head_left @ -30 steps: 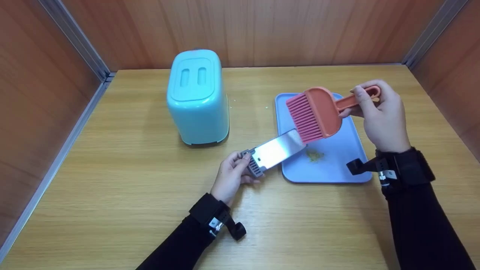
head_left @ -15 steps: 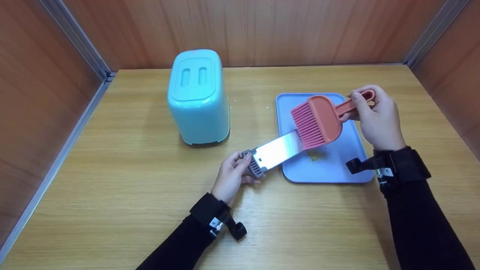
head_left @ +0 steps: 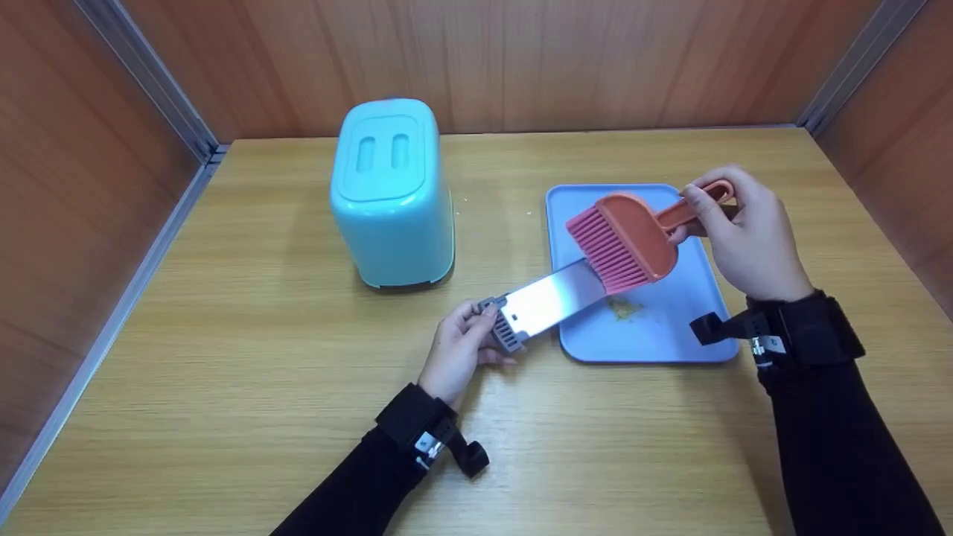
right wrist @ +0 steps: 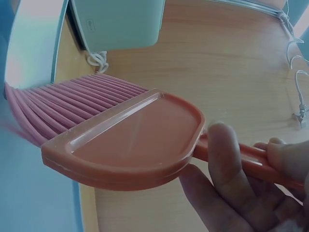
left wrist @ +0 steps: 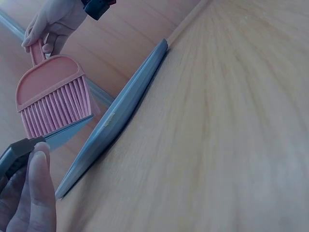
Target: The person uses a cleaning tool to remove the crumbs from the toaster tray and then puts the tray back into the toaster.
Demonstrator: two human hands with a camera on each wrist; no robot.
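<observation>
Salmon-pink plastic formed the brush point(head_left: 624, 242), which hung tilted above the light blue tray point(head_left: 703, 327), its bristles pointing down and to the left and meeting the far end of the scraper's steel blade point(head_left: 552, 298). The right hand point(head_left: 744, 238) held the brush by its looped handle, thumb and fingers curled round it; in the right wrist view the thumb point(right wrist: 227, 159) lay across the handle beside the brush head point(right wrist: 135, 140), while the loop itself was mostly covered by the fingers. The left hand point(head_left: 461, 350) pinched the scraper's grey ribbed grip point(head_left: 502, 327) and held the blade slanting up over the tray's near left edge. How much of the blade's tip lay under the bristles could not be made out, since the brush covered it. In the left wrist view only a fingertip point(left wrist: 38, 164) and a dark corner of the grip showed at the frame's edge, with the brush point(left wrist: 53, 104) above the tray's rim point(left wrist: 120, 116). A small heap of yellowish crumbs point(head_left: 624, 307) lay on the tray just below the bristles; what they were was too small to tell. Further left a turquoise lidded bin point(head_left: 392, 193) stood upright on the wooden table point(head_left: 260, 357), well apart from both hands, and wood-panelled walls point(head_left: 521, 59) closed the space round.
</observation>
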